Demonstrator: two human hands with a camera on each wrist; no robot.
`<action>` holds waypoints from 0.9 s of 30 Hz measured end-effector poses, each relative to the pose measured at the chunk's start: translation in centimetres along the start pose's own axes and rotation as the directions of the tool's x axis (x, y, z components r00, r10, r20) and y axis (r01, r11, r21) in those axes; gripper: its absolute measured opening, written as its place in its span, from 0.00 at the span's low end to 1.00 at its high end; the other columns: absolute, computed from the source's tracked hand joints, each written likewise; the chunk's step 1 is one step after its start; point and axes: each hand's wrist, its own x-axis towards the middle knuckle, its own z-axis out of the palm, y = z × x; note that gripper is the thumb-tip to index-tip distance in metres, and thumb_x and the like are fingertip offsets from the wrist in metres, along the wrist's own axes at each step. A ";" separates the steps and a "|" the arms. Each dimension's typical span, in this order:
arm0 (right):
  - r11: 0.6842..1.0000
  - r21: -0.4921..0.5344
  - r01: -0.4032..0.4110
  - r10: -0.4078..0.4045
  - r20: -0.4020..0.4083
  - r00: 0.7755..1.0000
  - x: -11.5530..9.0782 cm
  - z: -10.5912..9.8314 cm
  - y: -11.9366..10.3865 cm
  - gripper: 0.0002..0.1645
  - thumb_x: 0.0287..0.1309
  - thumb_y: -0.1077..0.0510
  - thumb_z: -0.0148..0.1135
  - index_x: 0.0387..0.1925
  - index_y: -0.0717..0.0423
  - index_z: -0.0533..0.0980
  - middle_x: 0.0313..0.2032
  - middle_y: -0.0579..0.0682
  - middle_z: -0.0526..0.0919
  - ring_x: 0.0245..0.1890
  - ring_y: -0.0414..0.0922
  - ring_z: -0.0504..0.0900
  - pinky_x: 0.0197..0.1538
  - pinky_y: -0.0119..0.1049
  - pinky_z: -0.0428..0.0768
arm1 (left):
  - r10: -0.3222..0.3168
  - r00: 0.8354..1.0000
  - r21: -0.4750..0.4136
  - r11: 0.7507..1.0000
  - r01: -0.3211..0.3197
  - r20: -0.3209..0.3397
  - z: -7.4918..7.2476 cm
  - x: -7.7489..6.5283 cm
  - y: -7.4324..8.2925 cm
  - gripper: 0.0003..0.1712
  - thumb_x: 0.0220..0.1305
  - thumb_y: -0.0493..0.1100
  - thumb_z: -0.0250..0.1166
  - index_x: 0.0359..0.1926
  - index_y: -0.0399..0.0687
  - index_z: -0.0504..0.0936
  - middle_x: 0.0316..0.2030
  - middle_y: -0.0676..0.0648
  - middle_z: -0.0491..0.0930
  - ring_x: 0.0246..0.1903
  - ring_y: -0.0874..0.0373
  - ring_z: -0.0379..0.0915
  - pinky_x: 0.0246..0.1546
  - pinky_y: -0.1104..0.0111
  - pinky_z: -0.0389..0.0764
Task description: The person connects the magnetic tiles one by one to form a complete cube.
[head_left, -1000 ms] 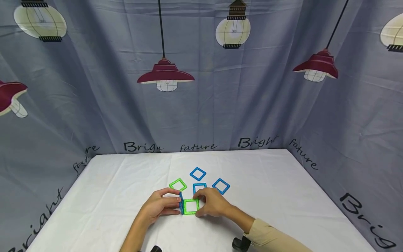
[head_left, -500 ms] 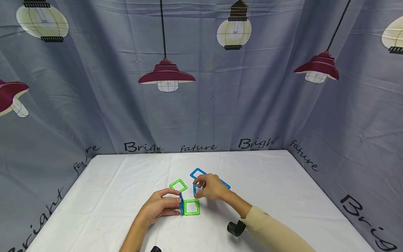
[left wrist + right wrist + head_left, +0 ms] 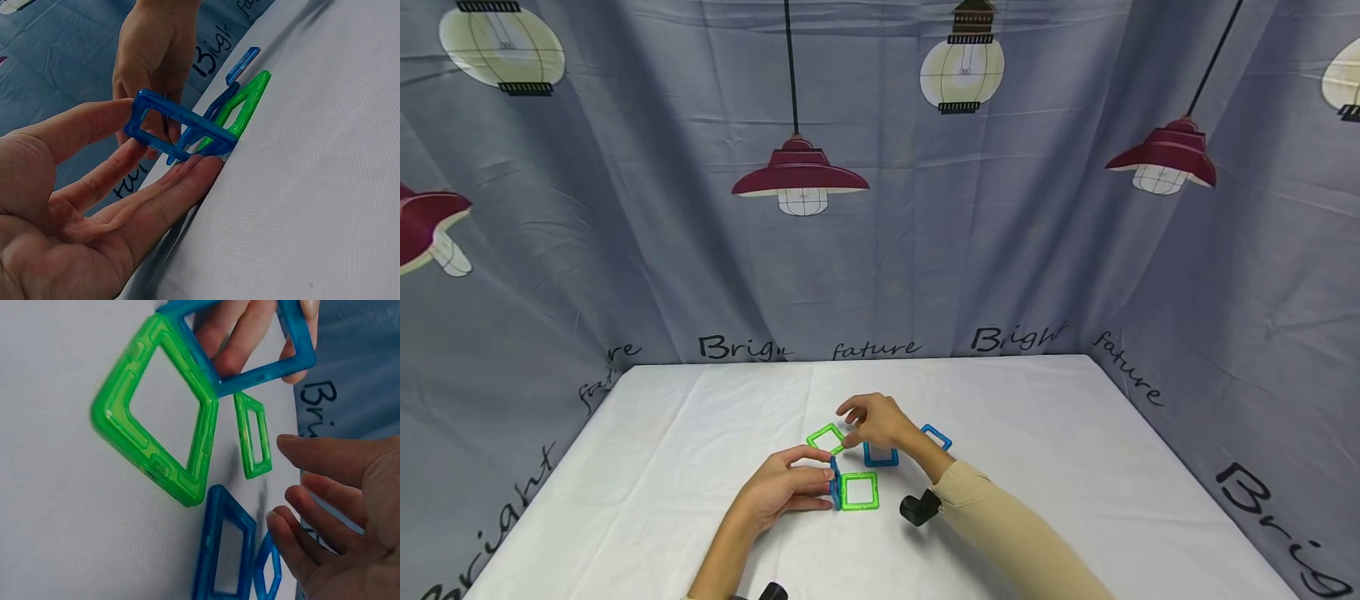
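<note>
My left hand (image 3: 782, 483) holds a blue square magnetic tile (image 3: 181, 113) on edge, its fingers at the tile's rim. Against the foot of that tile lies a green square magnetic tile (image 3: 860, 507), flat on the table. Farther back, my right hand (image 3: 876, 421) hovers with loosely spread fingers and nothing between them. Its fingertips are near a second green tile (image 3: 820, 432), which appears unheld in the right wrist view. Below the right hand lies a blue tile (image 3: 881, 462), partly covered in the head view.
Another blue tile (image 3: 938, 434) lies behind the right forearm, partly hidden. A white cloth covers the table (image 3: 1037, 433), and a grey printed curtain (image 3: 880, 275) hangs behind and at both sides. Black wrist devices (image 3: 920, 507) sit on the arms.
My right hand has let go of the near green tile and moved away from me and leftward, over the far tiles. The far blue tile is now hidden behind it. My left hand stays put.
</note>
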 end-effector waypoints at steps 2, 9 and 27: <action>1.000 0.013 -0.012 0.012 0.013 1.000 0.4 0.2 0.2 0.29 0.47 0.61 0.80 0.54 0.53 0.83 0.45 0.52 0.88 0.42 0.43 0.81 0.49 0.42 0.81 | 0.000 1.000 -0.004 1.000 0.000 0.001 0.0 0.0 0.0 0.27 0.62 0.38 0.72 0.59 0.30 0.75 0.41 0.41 0.86 0.38 0.53 0.86 0.44 0.53 0.88; 0.999 0.032 -0.043 0.041 0.073 0.996 1.2 0.5 0.6 0.33 0.45 0.66 0.79 0.56 0.51 0.82 0.45 0.52 0.87 0.42 0.43 0.80 0.53 0.44 0.81 | -0.016 1.000 -0.011 1.000 0.016 -0.002 0.0 0.1 -0.1 0.30 0.61 0.37 0.72 0.60 0.28 0.73 0.42 0.39 0.86 0.38 0.53 0.87 0.44 0.53 0.88; 0.994 -0.109 -0.005 0.022 0.155 0.988 2.2 1.1 0.5 0.35 0.47 0.65 0.79 0.58 0.44 0.81 0.43 0.48 0.80 0.41 0.44 0.75 0.52 0.44 0.78 | -0.011 1.000 -0.011 1.000 0.011 0.008 -0.1 0.0 0.1 0.26 0.62 0.37 0.70 0.59 0.31 0.75 0.41 0.40 0.86 0.38 0.53 0.86 0.45 0.53 0.88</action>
